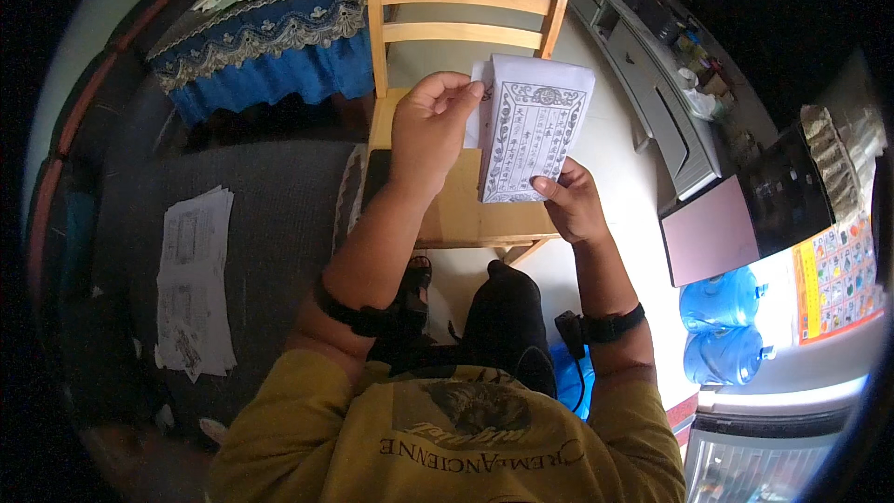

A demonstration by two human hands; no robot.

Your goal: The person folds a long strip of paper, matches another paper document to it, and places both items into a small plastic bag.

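A folded white paper packet (538, 133) with a black printed border and columns of writing is held up above the seat of a wooden chair (461, 213). My right hand (573, 202) grips its lower right corner, thumb on the printed face. At the upper left, my left hand (436, 122) pinches a white paper flap (478, 108) that sticks out from behind the printed face. Whether the flap is part of the packet or a separate sheet, I cannot tell. The fingers behind the packet are hidden.
On the dark surface at left lies a stack of printed papers (195, 286). A table with a blue lace-trimmed cloth (272, 70) stands at upper left. Along the right are a grey cabinet (656, 98), a pink panel (710, 230) and two blue water bottles (719, 325).
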